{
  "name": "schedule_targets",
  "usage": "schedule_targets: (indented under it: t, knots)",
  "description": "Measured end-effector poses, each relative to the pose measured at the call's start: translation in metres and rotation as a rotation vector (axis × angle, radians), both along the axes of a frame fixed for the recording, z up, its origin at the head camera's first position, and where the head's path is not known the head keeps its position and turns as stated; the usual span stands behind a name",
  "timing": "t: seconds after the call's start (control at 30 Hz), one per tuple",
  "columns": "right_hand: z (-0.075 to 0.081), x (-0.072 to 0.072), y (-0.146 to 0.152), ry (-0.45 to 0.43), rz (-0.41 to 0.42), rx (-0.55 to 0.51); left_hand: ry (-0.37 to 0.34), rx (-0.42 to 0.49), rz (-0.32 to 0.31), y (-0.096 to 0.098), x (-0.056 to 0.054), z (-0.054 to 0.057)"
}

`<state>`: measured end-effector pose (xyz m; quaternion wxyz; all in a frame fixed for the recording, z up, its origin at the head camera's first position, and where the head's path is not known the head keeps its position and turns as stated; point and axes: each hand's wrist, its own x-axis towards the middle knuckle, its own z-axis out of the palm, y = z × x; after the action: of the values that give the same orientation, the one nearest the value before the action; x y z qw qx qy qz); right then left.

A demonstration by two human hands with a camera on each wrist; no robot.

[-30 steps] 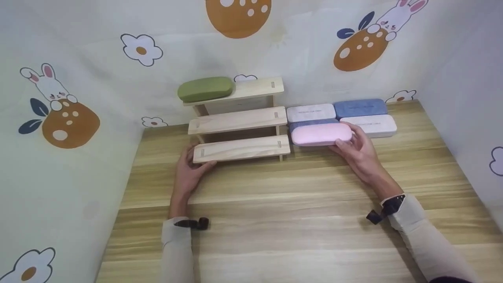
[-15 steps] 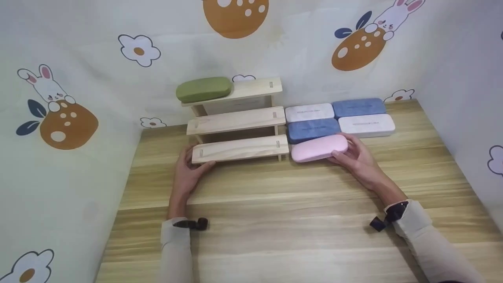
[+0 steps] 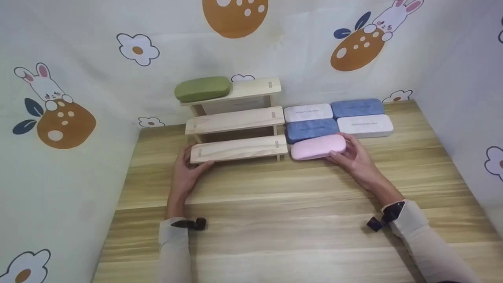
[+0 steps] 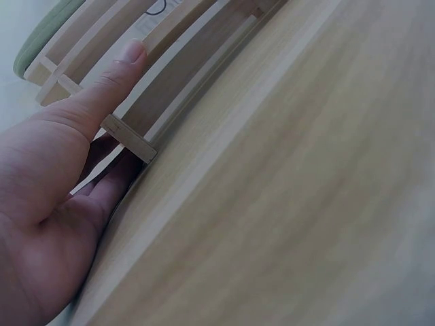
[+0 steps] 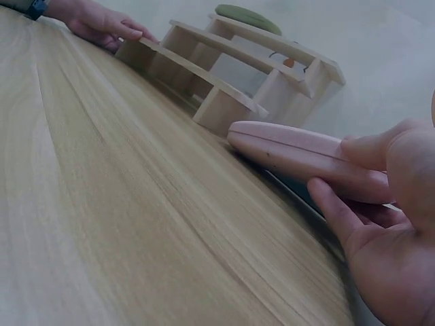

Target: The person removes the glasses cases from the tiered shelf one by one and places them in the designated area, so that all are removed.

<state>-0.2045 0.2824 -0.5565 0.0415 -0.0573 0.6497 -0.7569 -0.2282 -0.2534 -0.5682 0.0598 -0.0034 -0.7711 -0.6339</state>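
Observation:
In the head view my left hand holds the left end of the lowest step of a three-step wooden display stand. The left wrist view shows its thumb along the step's edge and other fingers behind the end leg. A pink glasses case is gripped at its right end by my right hand. This case lies just right of the lowest step, in front of a blue case. From the right wrist the pink case looks tilted, its far end close to the table. A green case rests on the top step's left side.
Behind the blue case sits a white case. Further right are another blue case and another white case. All stand on the wood-grain table. Patterned walls close off the back and sides.
The pink case has come toward me in my right hand, off the front blue case, which now shows in full. My left hand keeps its hold on the stand.

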Motion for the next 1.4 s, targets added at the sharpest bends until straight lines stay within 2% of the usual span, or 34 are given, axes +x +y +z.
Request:
schedule_targets:
  t: [0.17, 0.33, 0.53, 0.63, 1.1, 1.4]
  knots:
    - [0.001, -0.004, 0.003, 0.038, -0.041, 0.224, 0.000, 0.030, 0.002, 0.001, 0.000, 0.000]
    - [0.004, -0.004, 0.006, 0.061, -0.071, 0.330, 0.009, 0.027, -0.004, 0.001, 0.001, 0.001]
    - [0.003, -0.005, 0.015, 0.169, -0.114, 0.574, 0.015, 0.011, -0.009, 0.001, 0.001, 0.001]
    - [0.002, -0.006, 0.016, 0.206, -0.127, 0.635, 0.019, 0.009, -0.012, 0.000, 0.001, 0.001]
    - [-0.002, -0.006, 0.010, 0.250, -0.189, 0.679, 0.008, -0.016, -0.001, -0.001, 0.001, 0.001]
    - [-0.001, -0.006, 0.012, 0.238, -0.161, 0.652, 0.021, -0.021, 0.002, -0.001, 0.000, 0.000]
